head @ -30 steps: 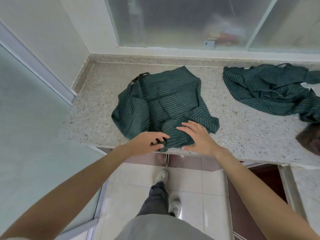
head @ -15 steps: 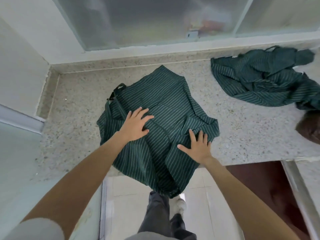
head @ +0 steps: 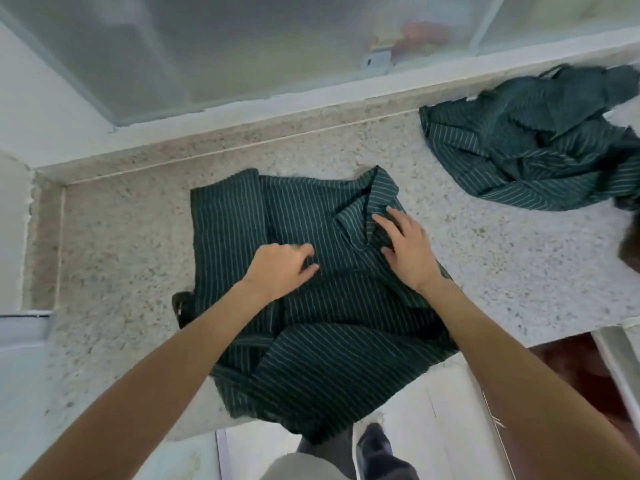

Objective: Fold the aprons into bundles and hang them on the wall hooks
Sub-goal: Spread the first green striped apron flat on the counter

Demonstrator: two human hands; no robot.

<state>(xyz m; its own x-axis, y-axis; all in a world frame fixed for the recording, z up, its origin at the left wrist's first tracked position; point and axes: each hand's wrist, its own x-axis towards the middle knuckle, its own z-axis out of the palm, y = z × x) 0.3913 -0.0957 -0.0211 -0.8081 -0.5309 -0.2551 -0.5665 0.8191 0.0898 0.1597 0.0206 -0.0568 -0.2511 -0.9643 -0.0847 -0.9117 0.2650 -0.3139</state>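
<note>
a dark green pinstriped apron (head: 311,327) lies spread on the speckled stone counter (head: 121,237), partly folded over itself, with its near edge hanging past the counter's front lip above the tiled floor (head: 433,427); the left hand (head: 280,273) rests on the middle of the cloth, palm down, its fingers bent and drawn together against the fabric, though the view does not show whether any cloth is caught between them; the right hand (head: 407,249) lies flat on the apron just to the right, fingers straight and a little spread, pressing beside a turned-back flap near the far right corner; a dark strap (head: 180,308) pokes out from under the apron's left edge, close to the left forearm; a second apron (head: 530,147) of the same green stripe sits crumpled in a heap at the far right of the counter, well apart from the first and touched by neither hand; behind the counter runs a pale ledge below a frosted glass window (head: 242,46), with blurred reddish shapes behind the pane; a white wall (head: 34,109) closes the left side; below, between the forearms, the person's dark trouser leg and a shoe (head: 375,445) show against the floor; a dark brown thing at the right edge is too cut off to name.
</note>
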